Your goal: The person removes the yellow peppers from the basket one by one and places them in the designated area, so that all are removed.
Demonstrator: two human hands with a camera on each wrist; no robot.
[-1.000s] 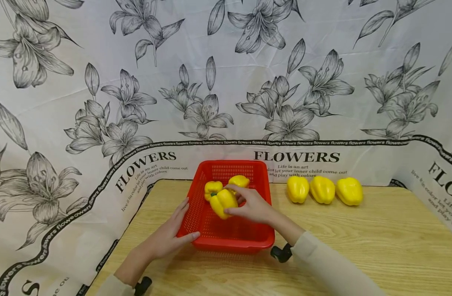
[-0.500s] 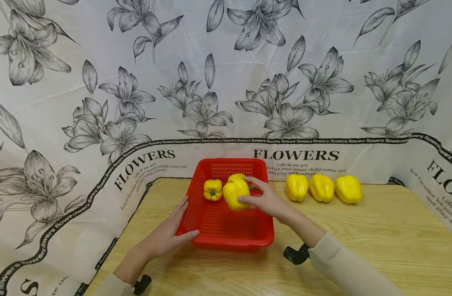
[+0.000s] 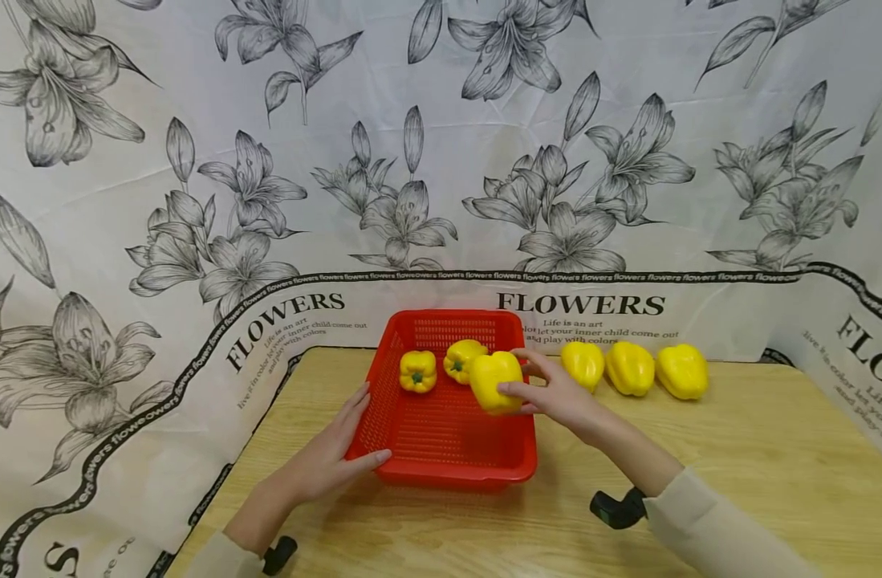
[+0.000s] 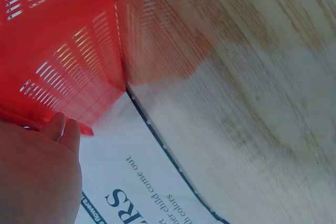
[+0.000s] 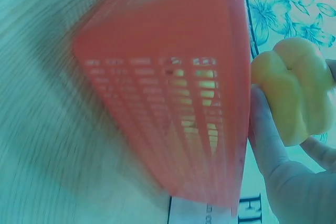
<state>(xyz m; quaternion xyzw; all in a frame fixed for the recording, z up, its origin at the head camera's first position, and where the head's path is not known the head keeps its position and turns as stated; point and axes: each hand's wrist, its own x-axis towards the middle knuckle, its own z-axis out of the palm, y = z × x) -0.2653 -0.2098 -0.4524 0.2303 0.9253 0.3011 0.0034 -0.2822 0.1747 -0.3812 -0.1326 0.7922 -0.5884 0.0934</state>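
Observation:
My right hand [image 3: 552, 393] grips a yellow bell pepper [image 3: 494, 382] between thumb and fingers. In the head view it overlaps the right side of the red basket [image 3: 455, 475]; in the right wrist view the pepper [image 5: 294, 90] appears beyond the basket's rim. Two more yellow bell peppers lie inside the basket towards the back, one at the left [image 3: 417, 371] and one in the middle [image 3: 464, 360]. My left hand [image 3: 325, 457] rests against the basket's left side, fingers extended along the rim and thumb at the front corner. Its fingertips touch the rim in the left wrist view.
Three yellow bell peppers stand in a row on the wooden table [image 3: 701, 482] right of the basket: a near one [image 3: 583, 366], a middle one [image 3: 630, 368] and an end one [image 3: 682, 372]. A flower-printed cloth [image 3: 441, 233] hangs behind the table.
My right hand has carried the pepper rightwards, from the middle of the basket to its right side, uncovering the pepper at the back. The left hand and basket have stayed put.

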